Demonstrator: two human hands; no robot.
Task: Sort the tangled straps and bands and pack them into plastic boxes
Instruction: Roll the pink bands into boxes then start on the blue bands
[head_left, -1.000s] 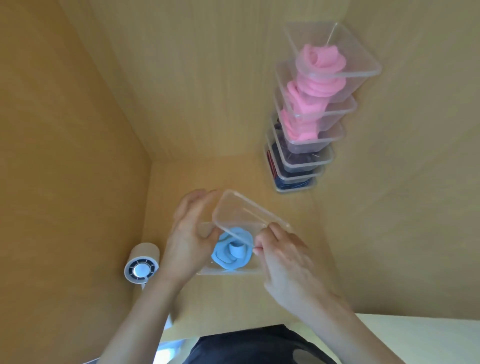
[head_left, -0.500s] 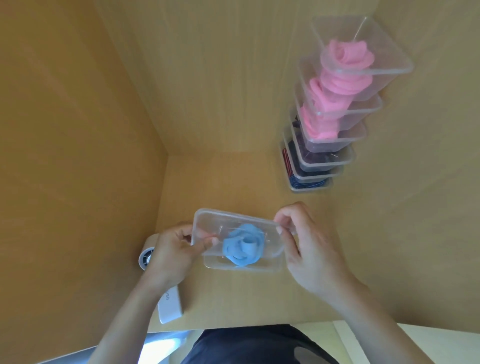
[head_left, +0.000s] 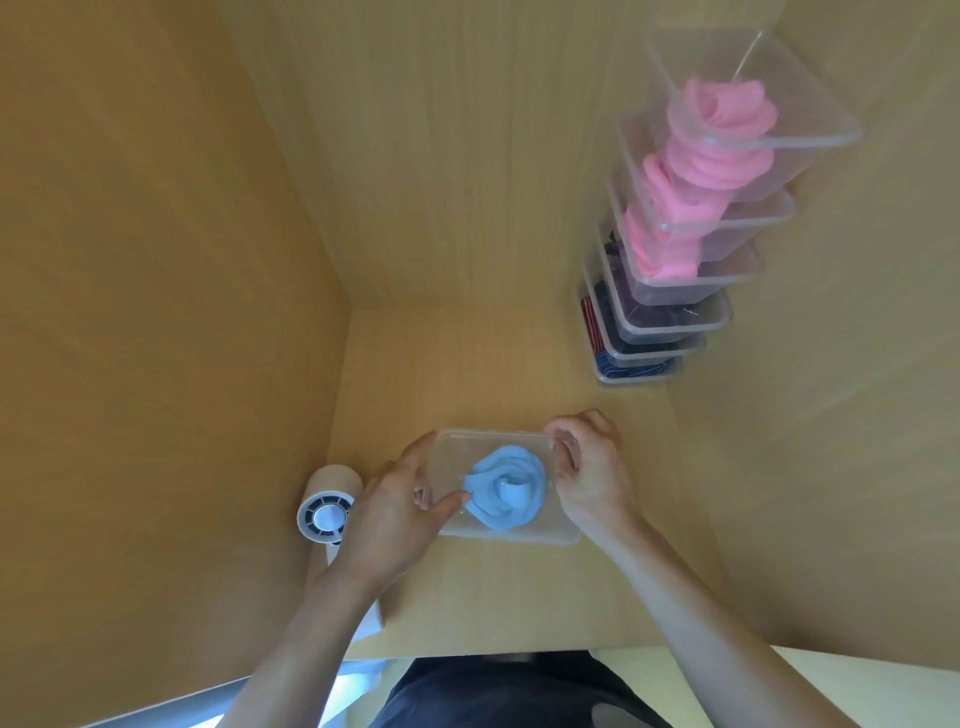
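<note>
Just left of the clear plastic box (head_left: 519, 535) lies a small white fan (head_left: 326, 512), the left hand (head_left: 400, 506) grips the box's left end with its thumb on top, a rolled blue band (head_left: 506, 488) sits inside, the right hand (head_left: 589, 475) pinches its right end, and well beyond it to the right rises a stack of filled boxes (head_left: 675, 291)

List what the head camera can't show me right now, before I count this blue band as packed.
1. Head view: whether the clear box around the blue band is fully closed. The left hand and right hand grip its ends, and clear plastic hides the seam.
2. Head view: what the lowest boxes of the stack hold. They are dark and overlapped by the boxes above.
3. Head view: the small white fan, whose base is behind the left hand.
</note>
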